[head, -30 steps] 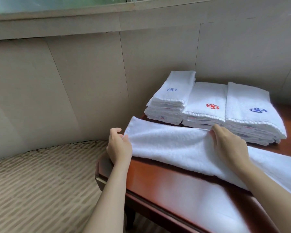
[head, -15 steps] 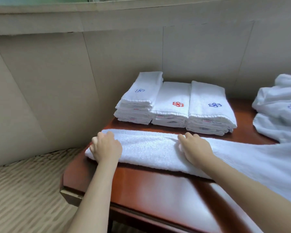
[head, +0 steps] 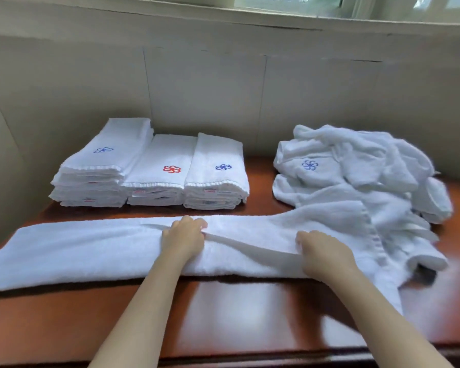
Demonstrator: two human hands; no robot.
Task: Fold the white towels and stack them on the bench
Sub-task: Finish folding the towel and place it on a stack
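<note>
Both forearms bare; left hand (head: 184,239), right hand (head: 323,252) ungloved.

I can't see the long towel's (head: 91,251) left end; the frame cuts it off. Both hands' fingers (head: 194,224) curl into the cloth, tips hidden. The desk's (head: 64,314) near edge is blurred, as is the crumpled pile's (head: 369,166) right side.

Both hands (head: 252,244) on long towel (head: 91,248)

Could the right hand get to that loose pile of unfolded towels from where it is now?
Probably yes. The right hand rests on the long towel, and the unfolded pile lies just beyond it to the right on the bench, with nothing standing between them.
</note>
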